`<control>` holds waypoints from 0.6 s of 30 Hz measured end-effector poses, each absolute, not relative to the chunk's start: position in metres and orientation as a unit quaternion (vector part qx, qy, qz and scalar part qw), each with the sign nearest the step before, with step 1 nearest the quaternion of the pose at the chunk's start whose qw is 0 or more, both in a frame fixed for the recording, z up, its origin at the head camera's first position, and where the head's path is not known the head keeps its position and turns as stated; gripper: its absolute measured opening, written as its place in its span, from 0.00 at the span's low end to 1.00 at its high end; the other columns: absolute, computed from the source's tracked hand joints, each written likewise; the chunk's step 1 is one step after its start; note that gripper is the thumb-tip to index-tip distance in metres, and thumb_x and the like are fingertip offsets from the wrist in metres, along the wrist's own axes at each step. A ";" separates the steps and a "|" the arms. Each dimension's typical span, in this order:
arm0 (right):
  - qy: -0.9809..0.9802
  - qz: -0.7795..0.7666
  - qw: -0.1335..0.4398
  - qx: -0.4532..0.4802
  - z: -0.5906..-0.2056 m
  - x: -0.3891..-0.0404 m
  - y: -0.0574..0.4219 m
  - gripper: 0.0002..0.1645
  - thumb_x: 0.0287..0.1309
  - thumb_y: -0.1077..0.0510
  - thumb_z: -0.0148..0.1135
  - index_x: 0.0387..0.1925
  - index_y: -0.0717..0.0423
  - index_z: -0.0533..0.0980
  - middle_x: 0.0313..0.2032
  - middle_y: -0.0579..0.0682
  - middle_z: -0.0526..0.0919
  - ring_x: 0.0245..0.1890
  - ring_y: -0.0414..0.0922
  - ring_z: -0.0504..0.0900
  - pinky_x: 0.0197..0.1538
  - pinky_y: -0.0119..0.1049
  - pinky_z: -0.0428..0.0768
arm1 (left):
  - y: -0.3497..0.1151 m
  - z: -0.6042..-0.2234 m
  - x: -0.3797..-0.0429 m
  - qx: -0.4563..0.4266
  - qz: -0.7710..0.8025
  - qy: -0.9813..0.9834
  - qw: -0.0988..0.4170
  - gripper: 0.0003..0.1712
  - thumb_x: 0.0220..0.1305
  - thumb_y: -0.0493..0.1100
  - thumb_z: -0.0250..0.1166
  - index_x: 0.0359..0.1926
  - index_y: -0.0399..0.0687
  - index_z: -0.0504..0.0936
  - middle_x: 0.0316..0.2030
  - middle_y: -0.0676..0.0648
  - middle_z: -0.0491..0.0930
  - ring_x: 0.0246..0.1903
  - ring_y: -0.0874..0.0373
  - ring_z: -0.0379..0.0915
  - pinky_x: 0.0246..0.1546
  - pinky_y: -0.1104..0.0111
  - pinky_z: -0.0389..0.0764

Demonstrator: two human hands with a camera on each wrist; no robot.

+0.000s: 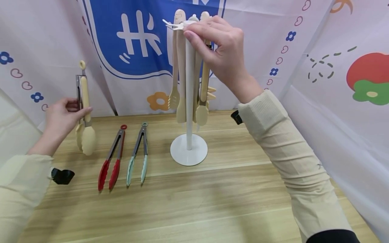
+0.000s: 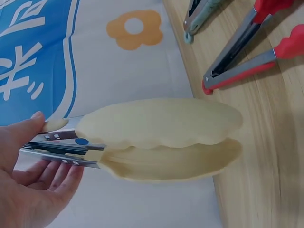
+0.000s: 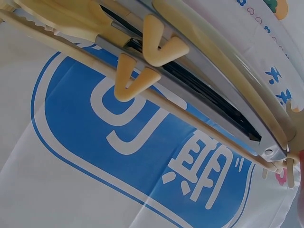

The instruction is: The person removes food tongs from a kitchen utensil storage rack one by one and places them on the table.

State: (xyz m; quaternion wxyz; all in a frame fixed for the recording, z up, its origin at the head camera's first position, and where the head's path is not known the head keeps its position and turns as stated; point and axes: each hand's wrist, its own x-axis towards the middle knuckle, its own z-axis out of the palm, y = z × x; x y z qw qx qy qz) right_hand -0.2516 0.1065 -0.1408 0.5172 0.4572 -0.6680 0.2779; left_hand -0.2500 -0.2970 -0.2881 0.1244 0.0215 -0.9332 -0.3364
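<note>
Seemingly for hanging, the left hand (image 1: 61, 116) is gripping cream tongs (image 1: 86, 93) while the right hand (image 1: 223, 45) is pinching the utensil rack (image 1: 189, 87) atop, the tongs' ring (image 1: 82, 66) probably needing alignment next.

Long, wrinkly, cream cloth sleeves (image 1: 291, 162) cover both arms. The right one has a wide, ribbed, cream cuff (image 1: 262, 111). Small, blocky black gadgets (image 1: 62, 176) show by both wrists.

On the counter (image 1: 243, 199), side by side, two pairs of tongs (image 1: 104, 170), left of the utensil stand (image 1: 189, 101). Behind them, cloth (image 1: 255, 40).
</note>
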 end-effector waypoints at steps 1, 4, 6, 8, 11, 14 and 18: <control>-0.668 0.277 0.518 0.457 -0.141 -0.252 0.107 0.08 0.55 0.61 0.61 0.31 0.62 0.83 0.32 0.53 0.85 0.31 0.45 0.79 0.40 0.29 0.74 | -0.298 -0.288 -0.250 0.020 -0.336 -0.934 0.121 0.39 0.59 0.55 0.59 0.57 0.25 0.63 0.49 0.27 0.69 0.26 0.84 0.56 0.25 0.92 0.62; -0.669 0.278 0.517 0.456 -0.141 -0.252 0.107 0.08 0.55 0.61 0.61 0.31 0.62 0.83 0.32 0.53 0.85 0.31 0.45 0.79 0.40 0.29 0.74 | -0.303 -0.290 -0.250 0.015 -0.324 -0.939 0.110 0.38 0.59 0.55 0.59 0.54 0.23 0.63 0.47 0.25 0.69 0.23 0.86 0.55 0.23 0.90 0.63; -0.669 0.278 0.516 0.456 -0.141 -0.252 0.107 0.08 0.55 0.61 0.61 0.32 0.62 0.83 0.32 0.53 0.85 0.31 0.45 0.79 0.40 0.29 0.73 | -0.306 -0.291 -0.250 0.015 -0.318 -0.943 0.099 0.38 0.58 0.55 0.60 0.53 0.23 0.64 0.46 0.25 0.70 0.22 0.85 0.56 0.22 0.88 0.64; -0.669 0.279 0.515 0.457 -0.141 -0.252 0.107 0.08 0.55 0.61 0.61 0.31 0.62 0.83 0.32 0.53 0.85 0.31 0.46 0.79 0.41 0.30 0.73 | -0.309 -0.293 -0.250 0.016 -0.307 -0.947 0.091 0.38 0.58 0.56 0.60 0.51 0.23 0.65 0.44 0.25 0.70 0.22 0.82 0.57 0.21 0.85 0.66; -0.668 0.281 0.515 0.458 -0.141 -0.252 0.106 0.08 0.55 0.61 0.61 0.31 0.62 0.83 0.32 0.53 0.85 0.31 0.46 0.79 0.41 0.30 0.73 | -0.315 -0.296 -0.249 0.019 -0.286 -0.954 0.083 0.36 0.57 0.56 0.61 0.47 0.24 0.67 0.42 0.25 0.72 0.22 0.74 0.63 0.20 0.80 0.67; -0.667 0.284 0.516 0.456 -0.141 -0.252 0.105 0.08 0.54 0.61 0.61 0.31 0.62 0.83 0.31 0.53 0.85 0.31 0.45 0.79 0.41 0.30 0.74 | -0.320 -0.298 -0.250 0.019 -0.268 -0.960 0.072 0.34 0.57 0.55 0.62 0.43 0.23 0.69 0.38 0.25 0.74 0.24 0.56 0.72 0.19 0.75 0.68; -0.668 0.285 0.517 0.454 -0.141 -0.251 0.105 0.08 0.54 0.61 0.61 0.31 0.62 0.83 0.31 0.53 0.85 0.30 0.45 0.79 0.40 0.30 0.73 | -0.326 -0.301 -0.251 0.018 -0.260 -0.964 0.047 0.33 0.57 0.54 0.62 0.41 0.23 0.69 0.34 0.26 0.75 0.27 0.44 0.74 0.19 0.70 0.70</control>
